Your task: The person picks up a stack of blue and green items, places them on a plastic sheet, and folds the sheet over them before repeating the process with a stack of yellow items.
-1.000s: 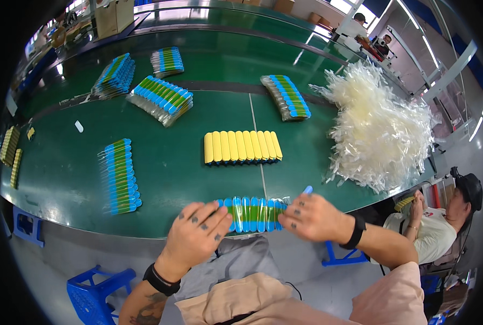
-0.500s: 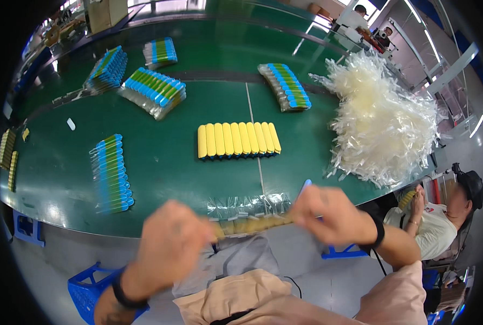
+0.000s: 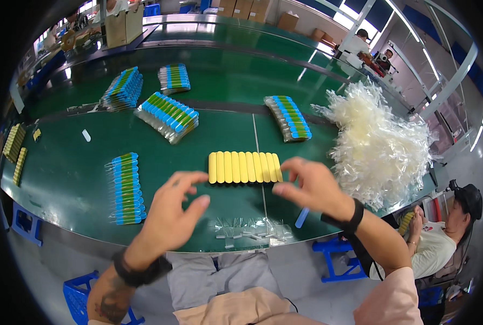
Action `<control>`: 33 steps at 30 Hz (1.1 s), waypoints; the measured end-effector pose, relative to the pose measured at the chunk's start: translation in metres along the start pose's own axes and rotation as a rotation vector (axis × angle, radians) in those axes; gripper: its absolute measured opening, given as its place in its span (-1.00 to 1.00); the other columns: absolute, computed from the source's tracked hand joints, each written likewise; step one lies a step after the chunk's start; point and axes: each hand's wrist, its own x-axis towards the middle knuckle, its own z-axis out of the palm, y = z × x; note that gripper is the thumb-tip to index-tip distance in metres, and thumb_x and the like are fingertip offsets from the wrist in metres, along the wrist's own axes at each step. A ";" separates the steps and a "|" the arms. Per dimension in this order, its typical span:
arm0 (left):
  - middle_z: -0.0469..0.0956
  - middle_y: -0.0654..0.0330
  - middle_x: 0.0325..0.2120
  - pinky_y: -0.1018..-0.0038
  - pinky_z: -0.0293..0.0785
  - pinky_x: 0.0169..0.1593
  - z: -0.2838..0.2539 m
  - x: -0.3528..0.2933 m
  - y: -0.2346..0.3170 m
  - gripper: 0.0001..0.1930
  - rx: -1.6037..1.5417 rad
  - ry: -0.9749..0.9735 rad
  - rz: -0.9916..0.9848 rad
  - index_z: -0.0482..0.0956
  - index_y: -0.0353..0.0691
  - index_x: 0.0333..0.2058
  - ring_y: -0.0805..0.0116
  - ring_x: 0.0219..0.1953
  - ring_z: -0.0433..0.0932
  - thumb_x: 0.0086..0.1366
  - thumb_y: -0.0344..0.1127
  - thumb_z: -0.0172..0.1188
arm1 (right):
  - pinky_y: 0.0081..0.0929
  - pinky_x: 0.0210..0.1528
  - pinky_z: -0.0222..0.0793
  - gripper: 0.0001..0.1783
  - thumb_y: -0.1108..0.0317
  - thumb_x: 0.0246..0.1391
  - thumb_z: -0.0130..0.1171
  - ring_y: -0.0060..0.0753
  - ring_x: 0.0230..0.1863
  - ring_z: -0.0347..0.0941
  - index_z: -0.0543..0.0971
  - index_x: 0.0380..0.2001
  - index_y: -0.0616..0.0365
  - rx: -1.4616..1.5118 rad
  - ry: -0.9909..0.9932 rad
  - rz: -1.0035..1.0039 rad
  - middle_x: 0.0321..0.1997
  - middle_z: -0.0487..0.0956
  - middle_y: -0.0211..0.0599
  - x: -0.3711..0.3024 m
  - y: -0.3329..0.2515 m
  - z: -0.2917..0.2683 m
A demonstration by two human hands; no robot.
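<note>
Scene is brightly and evenly lit from ceiling strip lights (image 3: 471,81) at upper right; glare streaks the green table (image 3: 79,184). Fisheye bending curves its edges, with black vignette corners. Left hand (image 3: 171,216) and right hand (image 3: 312,187) show motion blur.

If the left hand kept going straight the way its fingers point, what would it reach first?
Probably the row of yellow tubes: the left hand points up-right toward its near left end. Its height above the green table is unclear.

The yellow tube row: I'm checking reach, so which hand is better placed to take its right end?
Probably the right hand: its fingertips hover beside the right end of the yellow tube row, while the left hand sits lower left.
</note>
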 end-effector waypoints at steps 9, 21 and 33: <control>0.66 0.07 -0.27 0.50 0.51 -0.15 0.038 -0.036 -0.035 -0.74 -0.264 0.071 -0.101 0.56 -0.38 -0.04 0.41 -0.27 0.60 0.32 -0.48 0.10 | -0.12 -0.34 0.50 -0.39 -0.08 -0.14 0.42 0.06 -0.33 0.59 0.51 -0.23 0.22 -0.074 -0.361 -0.516 -0.41 0.59 -0.06 0.029 -0.079 0.071; 0.67 0.04 -0.29 0.48 0.53 -0.16 0.037 -0.044 -0.033 -0.76 -0.307 0.106 -0.067 0.57 -0.39 -0.06 0.35 -0.26 0.65 0.33 -0.45 0.12 | -0.05 -0.40 0.50 -0.72 0.29 0.08 0.19 0.16 -0.48 0.57 0.56 -0.28 0.32 0.010 -0.277 -0.366 -0.58 0.57 0.03 0.009 -0.098 0.079; 0.67 0.13 -0.33 0.54 0.47 -0.15 0.034 -0.048 -0.034 -0.78 -0.324 0.151 -0.082 0.59 -0.40 -0.10 0.50 -0.27 0.58 0.34 -0.47 0.08 | 0.05 -0.40 0.42 -0.73 0.24 0.22 0.13 0.21 -0.47 0.54 0.45 -0.31 0.27 0.148 -0.170 -0.291 -0.58 0.56 0.05 0.011 -0.094 0.078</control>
